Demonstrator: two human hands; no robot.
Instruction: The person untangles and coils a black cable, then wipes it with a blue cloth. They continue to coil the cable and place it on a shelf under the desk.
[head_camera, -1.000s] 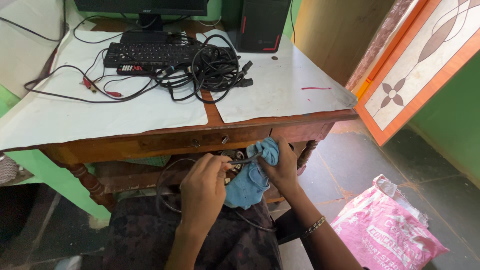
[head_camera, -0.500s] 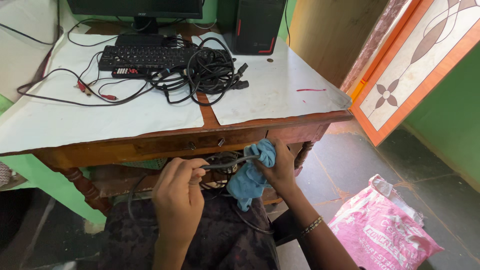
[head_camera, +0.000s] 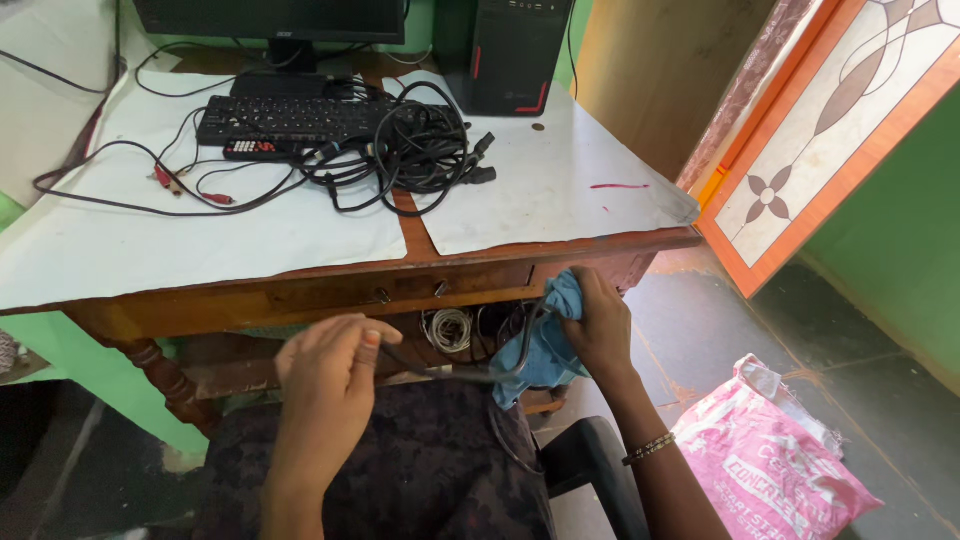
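My right hand (head_camera: 600, 325) is clamped on a blue cloth (head_camera: 545, 345), and the cloth is folded round a dark cable (head_camera: 470, 372) just below the front edge of the surface (head_camera: 300, 280). My left hand (head_camera: 325, 375) has its grip pinched together on the same cable further along, thumb and fingertips (head_camera: 370, 345) closed over it. Between the two hands the cable runs slack, dipping a little above my lap, and the cloth's loose end hangs down from my right fist.

I judge this to be the middle of a wiping pass: one hand anchors the cable, the other draws the cloth along it. The next move, as I read it, calls for a firm pinch on the left so the cable stays taut, and a steady squeeze through the cloth on the right, not so tight that it snags.

Under the surface, behind the cable, a pale coiled wire (head_camera: 450, 328) hangs near the drawer front. On the surface, well beyond my hands, lie a tangle of black cords (head_camera: 415, 150), a keyboard (head_camera: 285, 118) and thin leads with red plugs (head_camera: 165, 180); a monitor foot and a dark computer case (head_camera: 510, 55) stand at the back. On the floor, right of the surface, sits a pink sack (head_camera: 775, 450).
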